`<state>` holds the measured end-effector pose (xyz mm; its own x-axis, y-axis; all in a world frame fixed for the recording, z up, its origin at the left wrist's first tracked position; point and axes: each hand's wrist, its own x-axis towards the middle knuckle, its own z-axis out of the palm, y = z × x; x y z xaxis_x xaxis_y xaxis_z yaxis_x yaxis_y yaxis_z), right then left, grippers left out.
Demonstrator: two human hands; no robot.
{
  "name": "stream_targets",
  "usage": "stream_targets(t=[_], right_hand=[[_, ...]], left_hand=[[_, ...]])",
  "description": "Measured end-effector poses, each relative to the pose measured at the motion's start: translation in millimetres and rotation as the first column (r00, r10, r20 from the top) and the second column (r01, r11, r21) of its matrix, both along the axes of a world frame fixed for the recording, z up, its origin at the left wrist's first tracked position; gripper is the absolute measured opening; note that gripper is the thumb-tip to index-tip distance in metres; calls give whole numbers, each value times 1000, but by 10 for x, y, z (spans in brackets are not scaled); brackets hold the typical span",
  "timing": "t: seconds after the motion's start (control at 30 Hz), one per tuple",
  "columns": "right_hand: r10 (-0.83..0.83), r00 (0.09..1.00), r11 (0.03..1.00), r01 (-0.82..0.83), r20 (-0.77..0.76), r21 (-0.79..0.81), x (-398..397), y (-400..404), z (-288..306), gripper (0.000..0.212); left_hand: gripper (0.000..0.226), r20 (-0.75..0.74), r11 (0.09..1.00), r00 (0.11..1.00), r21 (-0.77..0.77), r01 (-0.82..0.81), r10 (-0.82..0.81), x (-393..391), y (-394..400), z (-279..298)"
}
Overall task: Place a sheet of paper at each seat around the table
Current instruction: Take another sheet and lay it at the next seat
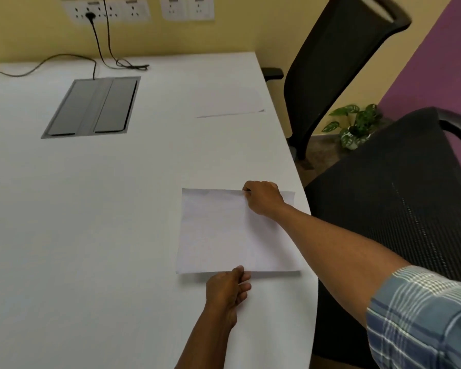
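Observation:
A white sheet of paper (218, 235) lies flat on the white table (91, 209), close to the right edge and in front of the near black mesh chair (400, 198). My right hand (264, 197) pinches the sheet's far edge. My left hand (228, 288) pinches its near edge, thumb on top. A second white sheet (228, 102) lies farther along the same edge, in front of the far black chair (338, 62).
A grey cable hatch (93, 106) is set into the table's middle, with black cables (101, 53) running to wall sockets (107, 9). A potted plant (354, 126) stands on the floor between the two chairs, against a purple wall.

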<state>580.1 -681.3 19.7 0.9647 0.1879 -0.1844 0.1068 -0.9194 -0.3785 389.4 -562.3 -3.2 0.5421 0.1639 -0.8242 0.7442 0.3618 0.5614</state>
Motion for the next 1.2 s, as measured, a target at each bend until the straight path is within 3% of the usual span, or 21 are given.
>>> stream_targets(t=[0.23, 0.3, 0.33, 0.37, 0.43, 0.5, 0.67, 0.8, 1.2], right_hand=[[74, 997, 996, -74, 5, -55, 336, 86, -423, 23], [45, 994, 997, -39, 101, -60, 301, 85, -532, 35], [22, 986, 998, -12, 163, -61, 249, 78, -583, 42], [-6, 976, 999, 17, 220, -47, 176, 68, -626, 47], [-66, 955, 998, 67, 289, 6, -7, 47, -703, 51], [-103, 947, 995, 97, 305, 36, -216, 28, -784, 56], [-32, 990, 998, 40, 139, -57, -605, -2, -1030, 85], [22, 991, 990, -3, 129, -141, -599, -15, -1145, 93], [0, 991, 989, 20, 134, -146, -425, -10, -1154, 93]], left_hand=[[22, -115, 998, 991, 2, -64, 64, 256, -84, -195], [34, -117, 987, 993, 156, 45, -26, 247, -68, -211], [42, -127, 916, 983, 364, 167, -129, 227, -47, -235], [46, -163, 751, 961, 600, 275, -222, 202, -12, -250], [41, -84, 386, 949, 900, 203, -305, 195, 74, -244], [47, 26, 226, 900, 971, 81, -435, 267, 182, -316], [75, -283, -66, 618, 935, 349, -734, 474, 520, -705], [75, -319, -137, 580, 932, 335, -750, 543, 614, -897], [76, -315, -159, 579, 939, 304, -753, 736, 621, -966]])
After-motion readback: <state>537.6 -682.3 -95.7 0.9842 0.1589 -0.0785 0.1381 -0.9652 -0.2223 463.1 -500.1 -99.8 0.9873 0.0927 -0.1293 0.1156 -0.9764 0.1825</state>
